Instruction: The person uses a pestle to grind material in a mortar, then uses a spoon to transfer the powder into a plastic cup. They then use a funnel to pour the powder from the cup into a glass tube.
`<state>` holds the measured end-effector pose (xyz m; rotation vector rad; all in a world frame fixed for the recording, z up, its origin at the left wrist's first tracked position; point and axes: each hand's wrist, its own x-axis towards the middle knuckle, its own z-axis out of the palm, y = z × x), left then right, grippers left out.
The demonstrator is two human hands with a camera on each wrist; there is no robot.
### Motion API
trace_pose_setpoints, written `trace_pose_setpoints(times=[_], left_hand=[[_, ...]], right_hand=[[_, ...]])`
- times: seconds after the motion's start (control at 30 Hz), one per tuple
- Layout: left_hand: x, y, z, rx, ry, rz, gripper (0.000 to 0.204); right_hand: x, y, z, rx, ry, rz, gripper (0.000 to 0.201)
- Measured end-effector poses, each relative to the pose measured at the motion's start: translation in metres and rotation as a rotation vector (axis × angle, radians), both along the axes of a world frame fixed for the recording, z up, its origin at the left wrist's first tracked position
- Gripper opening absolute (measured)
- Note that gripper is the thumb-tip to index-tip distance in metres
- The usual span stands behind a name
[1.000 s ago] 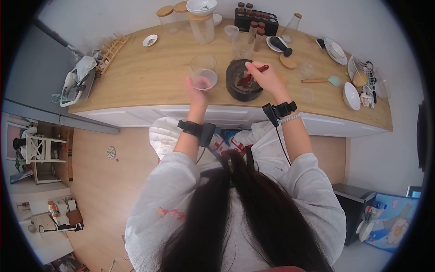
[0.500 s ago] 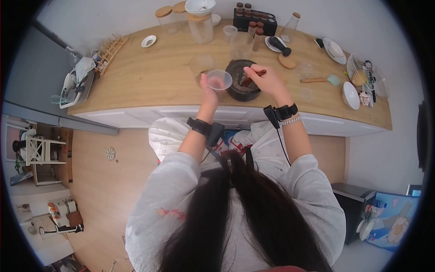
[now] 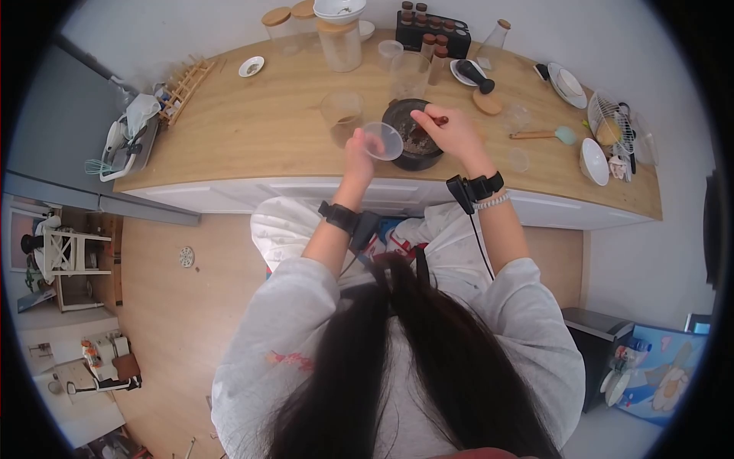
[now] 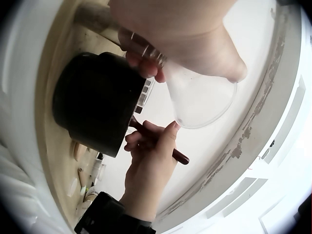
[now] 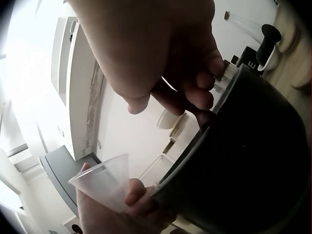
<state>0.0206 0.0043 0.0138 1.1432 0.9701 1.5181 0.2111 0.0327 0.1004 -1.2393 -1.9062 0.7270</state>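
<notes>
My left hand (image 3: 356,159) holds a clear plastic funnel (image 3: 388,142), its wide mouth tilted toward the left side of a black mortar (image 3: 413,161). In the left wrist view the funnel (image 4: 202,100) flares out below the palm. With thumb and fingers my right hand (image 3: 456,135) grips a dark red-brown spoon (image 3: 442,121) that reaches down into the mortar. The spoon's handle end (image 4: 181,157) sticks out past the thumb in the left wrist view; its bowl is hidden there. Ground greyish-brown stuff lies in the mortar. Behind the left hand stands a clear glass jar (image 3: 341,107) with dark contents at its bottom.
A clear tumbler (image 3: 410,70) and brown-capped vials (image 3: 438,63) stand behind the mortar. A black pestle (image 3: 475,76) lies on a small plate. Further right are a spatula (image 3: 535,135) and a white bowl (image 3: 592,162). Lidded jars (image 3: 340,50) stand at the back.
My left hand has moved the funnel right, up to the mortar, and tipped it. The right hand stays over the mortar with the spoon, which now sits lower behind the fingers.
</notes>
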Motion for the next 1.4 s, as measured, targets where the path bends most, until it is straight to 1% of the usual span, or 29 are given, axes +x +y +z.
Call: trace_pose_setpoints(times=[0.07,0.13,0.17,0.23,0.33,0.47,0.5,0.57,0.6,0.7,0.8,0.9,1.0,1.4], left_hand=[[-0.002,-0.001,0.002,0.059,0.1,0.044,0.062],[-0.002,-0.004,0.007,0.098,0.213,0.105,0.059],[-0.002,-0.007,0.011,0.085,0.258,0.123,0.057],[-0.003,-0.015,0.02,0.06,0.347,0.161,0.054],[-0.009,-0.022,0.025,-0.054,0.607,0.237,0.052],[-0.013,-0.026,0.028,-0.072,0.646,0.278,0.052],[-0.013,-0.026,0.027,-0.071,0.64,0.285,0.052],[-0.014,-0.026,0.027,-0.067,0.627,0.291,0.053],[-0.014,-0.025,0.027,-0.064,0.621,0.291,0.053],[-0.013,-0.026,0.031,-0.069,0.635,0.306,0.054],[-0.011,-0.026,0.036,-0.079,0.652,0.327,0.055],[-0.01,-0.026,0.038,-0.07,0.678,0.363,0.056],[-0.011,-0.022,0.037,-0.075,0.708,0.373,0.056],[-0.01,-0.022,0.046,-0.108,0.768,0.381,0.059]], right_hand=[[-0.005,-0.009,0.007,0.01,-0.115,0.068,0.045],[-0.01,-0.013,0.011,0.084,-0.159,0.057,0.047],[-0.014,-0.015,0.013,0.123,-0.18,0.053,0.047],[-0.021,-0.016,0.02,0.096,-0.216,0.004,0.048],[-0.034,-0.016,0.03,0.062,-0.232,-0.022,0.051],[-0.041,0.001,0.023,0.054,-0.266,-0.073,0.054],[-0.04,0.009,0.021,-0.046,-0.166,-0.069,0.055],[-0.039,0.013,0.031,-0.247,0.033,-0.06,0.057],[-0.033,0.011,0.039,-0.272,0.082,-0.066,0.057],[-0.021,0.031,0.021,-0.415,0.141,-0.152,0.059],[-0.009,0.036,0.01,-0.49,0.197,-0.172,0.06],[-0.004,0.033,0.007,-0.507,0.295,-0.157,0.06],[-0.001,0.033,0.004,-0.52,0.325,-0.15,0.06],[0.003,0.035,0.005,-0.578,0.362,-0.13,0.059]])
